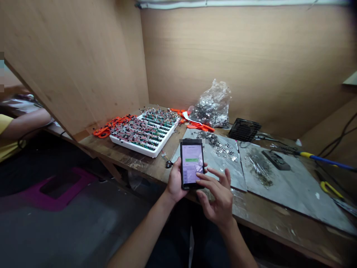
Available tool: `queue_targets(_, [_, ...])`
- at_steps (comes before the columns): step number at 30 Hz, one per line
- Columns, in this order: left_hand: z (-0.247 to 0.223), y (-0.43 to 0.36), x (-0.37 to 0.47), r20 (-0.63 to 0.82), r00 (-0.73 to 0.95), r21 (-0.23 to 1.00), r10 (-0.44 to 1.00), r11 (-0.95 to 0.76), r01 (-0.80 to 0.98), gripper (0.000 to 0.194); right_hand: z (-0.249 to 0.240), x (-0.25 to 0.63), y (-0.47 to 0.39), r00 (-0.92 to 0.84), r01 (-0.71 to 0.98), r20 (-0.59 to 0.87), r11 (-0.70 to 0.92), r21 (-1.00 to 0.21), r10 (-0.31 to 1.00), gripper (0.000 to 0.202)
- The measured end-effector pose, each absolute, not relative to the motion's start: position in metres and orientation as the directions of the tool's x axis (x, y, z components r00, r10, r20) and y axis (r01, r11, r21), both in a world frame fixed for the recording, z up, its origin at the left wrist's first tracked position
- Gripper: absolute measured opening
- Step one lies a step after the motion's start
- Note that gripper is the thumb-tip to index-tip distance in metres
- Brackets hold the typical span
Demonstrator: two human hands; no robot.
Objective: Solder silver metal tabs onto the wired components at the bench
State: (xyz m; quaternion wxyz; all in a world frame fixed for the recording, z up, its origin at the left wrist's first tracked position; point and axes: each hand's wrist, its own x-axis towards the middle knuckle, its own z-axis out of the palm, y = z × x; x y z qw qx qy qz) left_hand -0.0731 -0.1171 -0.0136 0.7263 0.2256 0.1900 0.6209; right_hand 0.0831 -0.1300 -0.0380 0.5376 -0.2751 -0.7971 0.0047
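Observation:
A black smartphone (192, 164) with a lit screen is held upright in my left hand (176, 182), whose fingers wrap round its left side and back. My right hand (219, 197) is at the phone's lower right, fingers apart, with fingertips at the screen and nothing held. Beyond the phone, small metal parts (223, 149) lie scattered on a grey sheet. A white tray (152, 152) filled with rows of small wired components stands on the bench to the left. A small round black part on a wire (169, 164) lies near the bench edge.
Behind are a clear plastic bag of metal parts (213, 108), orange pieces (202, 127) and a black grilled box (244, 129). A blue and yellow soldering iron (326, 160) and yellow-handled tool (330, 189) are at right. A person's arm (28, 124) and a purple stool (50, 203) are left.

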Motion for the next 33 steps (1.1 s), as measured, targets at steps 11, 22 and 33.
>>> queue_targets(11, [-0.014, -0.1168, -0.0731, -0.013, 0.159, 0.566, 0.987, 0.138, -0.812, 0.068, -0.035, 0.0843, -0.1314, -0.435, 0.362, 0.816, 0.903, -0.23, 0.382, 0.03])
queue_targets(22, [-0.018, -0.1167, -0.0721, 0.041, 0.227, 0.564, 0.973, 0.166, -0.809, 0.066, -0.0345, 0.0831, -0.128, -0.566, 0.378, 0.741, 0.912, -0.156, 0.362, 0.056])
queue_targets(33, [-0.017, -0.1163, -0.0733, 0.005, 0.221, 0.565, 0.975, 0.179, -0.805, 0.067, -0.04, 0.0861, -0.1331, -0.351, 0.404, 0.854, 0.885, -0.232, 0.384, 0.026])
